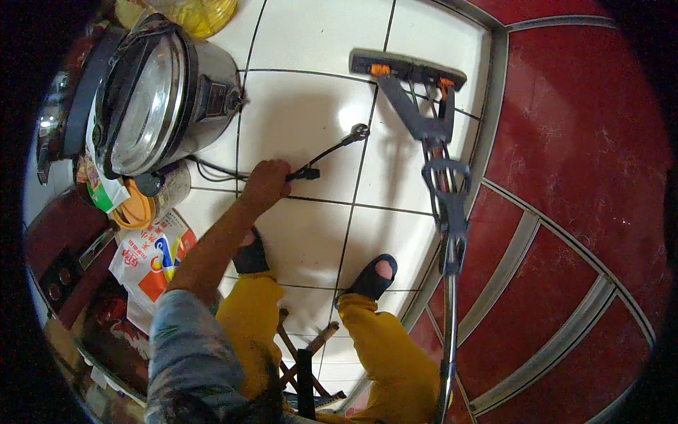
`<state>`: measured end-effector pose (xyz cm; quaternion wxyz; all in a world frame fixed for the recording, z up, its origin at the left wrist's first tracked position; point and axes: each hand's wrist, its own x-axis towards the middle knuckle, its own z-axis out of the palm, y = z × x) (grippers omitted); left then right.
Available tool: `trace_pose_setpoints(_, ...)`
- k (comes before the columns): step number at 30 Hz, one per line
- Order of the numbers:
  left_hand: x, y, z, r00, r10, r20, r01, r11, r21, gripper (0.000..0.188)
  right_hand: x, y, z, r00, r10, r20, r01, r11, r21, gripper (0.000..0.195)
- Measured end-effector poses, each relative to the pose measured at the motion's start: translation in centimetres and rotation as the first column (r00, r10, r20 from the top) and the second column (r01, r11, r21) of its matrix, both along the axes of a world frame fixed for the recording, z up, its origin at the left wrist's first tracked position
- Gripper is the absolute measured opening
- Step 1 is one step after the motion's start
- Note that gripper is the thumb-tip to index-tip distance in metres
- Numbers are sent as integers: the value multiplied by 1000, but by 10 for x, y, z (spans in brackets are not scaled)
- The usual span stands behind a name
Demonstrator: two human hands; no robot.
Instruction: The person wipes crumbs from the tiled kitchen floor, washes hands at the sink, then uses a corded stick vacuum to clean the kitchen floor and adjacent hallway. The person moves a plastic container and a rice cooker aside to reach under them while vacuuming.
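My left hand [271, 179] reaches in from the lower left, closed around a black power cord [328, 152]. The cord's plug [360, 132] sticks out beyond my fingers over the white floor tiles. Behind the hand, dark cable runs back to a silver-and-black electric cooker [209, 100] with a shiny metal lid at the upper left. A mop with a metal pole [450, 312] and a flat head [408, 66] with orange clips extends up the right side. My right hand is out of view.
Beside the cooker are a jar with an orange lid [133, 208] and a printed plastic bag [153, 257]. A bottle of yellow liquid [209, 16] stands at the top. Red cabinet panels [572, 122] line the right. A folding stool [304, 371] is between my legs.
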<state>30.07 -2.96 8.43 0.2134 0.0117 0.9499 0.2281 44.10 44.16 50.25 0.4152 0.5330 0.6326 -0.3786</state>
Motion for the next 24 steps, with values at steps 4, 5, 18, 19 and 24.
trace_pose_setpoints(4,-7,-19,61,965,249,78,-261,937,232,27,-33,-9,-39,994,-23,-106,18,999,-43,37)
trace_pose_setpoints(5,-8,-25,69,962,274,13,-269,933,240,26,-42,-10,-45,991,-36,-131,28,998,-60,37)
trace_pose_setpoints(18,5,-69,118,636,729,-252,-506,641,577,26,40,-45,48,998,-59,0,59,998,-15,41)
trace_pose_setpoints(19,7,-69,122,597,768,-230,-539,597,595,28,45,-49,51,999,-49,1,49,999,-23,41)
trace_pose_setpoints(24,-5,-49,171,594,761,-261,-573,628,526,28,17,-63,19,991,13,-132,-27,994,-101,43)
